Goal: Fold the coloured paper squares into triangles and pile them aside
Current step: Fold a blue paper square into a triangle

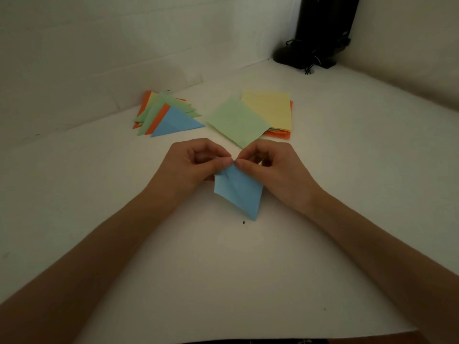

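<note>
left hand (191,165) + right hand (270,167) | pinching blue paper (238,192) top corner (seemingly folded) | lower tip down

Left hand (196,161): fingers curled; thumb and first finger pinch the top corner of the blue paper (238,192).
Right hand (270,165): curled too; pinches the same corner, touching the left hand.
Arms: bare, reaching in from the near edge of the tabletop (248,281).

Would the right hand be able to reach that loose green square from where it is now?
Probably yes. The green square lies just beyond the right hand, with nothing between them. But that hand is pinching the blue paper with the left hand, so it must let go first.
</note>
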A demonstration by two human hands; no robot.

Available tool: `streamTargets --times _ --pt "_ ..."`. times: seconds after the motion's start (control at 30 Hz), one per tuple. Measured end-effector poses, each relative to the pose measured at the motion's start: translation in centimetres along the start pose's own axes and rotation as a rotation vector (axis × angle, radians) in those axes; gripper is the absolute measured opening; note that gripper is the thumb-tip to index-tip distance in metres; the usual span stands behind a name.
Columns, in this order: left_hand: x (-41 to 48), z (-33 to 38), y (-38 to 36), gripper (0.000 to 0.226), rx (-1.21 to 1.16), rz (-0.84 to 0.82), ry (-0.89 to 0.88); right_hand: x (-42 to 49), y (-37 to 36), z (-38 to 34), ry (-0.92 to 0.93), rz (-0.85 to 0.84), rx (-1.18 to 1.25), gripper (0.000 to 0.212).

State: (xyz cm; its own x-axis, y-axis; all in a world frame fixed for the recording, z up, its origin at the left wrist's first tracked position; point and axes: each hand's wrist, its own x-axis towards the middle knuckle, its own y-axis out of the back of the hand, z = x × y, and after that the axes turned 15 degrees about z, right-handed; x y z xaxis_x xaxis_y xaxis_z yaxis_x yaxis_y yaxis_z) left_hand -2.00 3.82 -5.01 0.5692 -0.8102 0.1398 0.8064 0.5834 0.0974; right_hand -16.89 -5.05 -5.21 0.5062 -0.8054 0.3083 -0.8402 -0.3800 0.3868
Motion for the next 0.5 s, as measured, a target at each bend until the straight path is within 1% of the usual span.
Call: streamTargets --times 0.1,0.17,0.23,0.3,0.4,0.5 --pt "0.0 0.0 -0.2 0.012 0.054 -0.005 -0.026 0.2 0.3 -0.1 0.004 -0.001 -0.009 0.017" --pt "0.2 -0.1 0.0 0.012 0.029 0.047 -0.004 0.7 0.8 0.0 -0.061 0.036 0.044 0.019" --pt "0.4 -0.3 0.2 0.012 -0.003 0.096 0.026 1.2 1.6 -0.1 -0.120 0.090 0.108 0.016" --pt "0.5 -0.2 0.3 0.011 -0.005 0.122 0.027 1.3 1.8 -0.3 -0.137 0.106 0.153 0.013" --pt "0.4 -0.1 0.1 0.009 -0.038 0.131 0.017 1.0 1.2 -0.5 -0.200 0.058 0.202 0.006" --pt "0.3 0.0 -0.2 0.010 -0.058 0.115 0.007 0.7 0.6 -0.4 -0.206 -0.008 0.162 0.007"
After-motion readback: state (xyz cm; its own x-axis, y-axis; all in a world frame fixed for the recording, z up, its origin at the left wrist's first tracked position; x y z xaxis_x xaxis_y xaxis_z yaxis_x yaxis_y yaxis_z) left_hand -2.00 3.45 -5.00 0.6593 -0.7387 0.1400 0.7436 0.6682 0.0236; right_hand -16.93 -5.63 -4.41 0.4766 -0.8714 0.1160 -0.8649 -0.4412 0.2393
